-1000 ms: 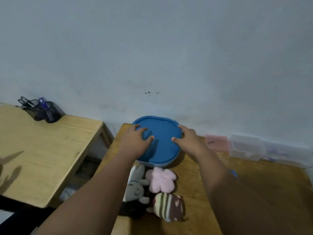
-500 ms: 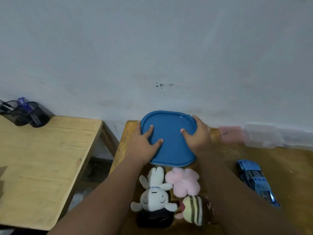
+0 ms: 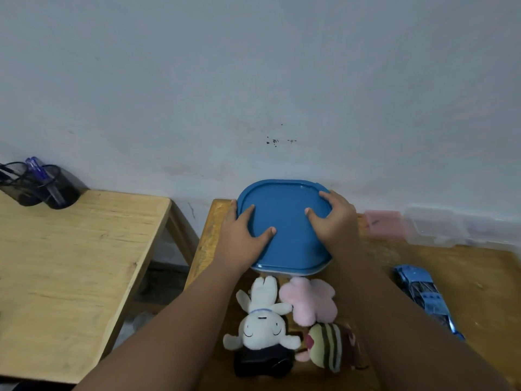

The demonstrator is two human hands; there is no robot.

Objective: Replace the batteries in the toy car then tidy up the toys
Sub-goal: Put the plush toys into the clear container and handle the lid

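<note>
both hands lie flat on the blue container lid (image 3: 284, 230), left hand (image 3: 242, 238) and right hand (image 3: 334, 221) gripping nothing, plush toys (image 3: 284, 320) just nearer than it.

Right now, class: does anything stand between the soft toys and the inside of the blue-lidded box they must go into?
Yes. The blue lid is on the box, and the left hand and right hand rest on it. The white rabbit, pink plush and striped plush lie outside, just in front.
</note>
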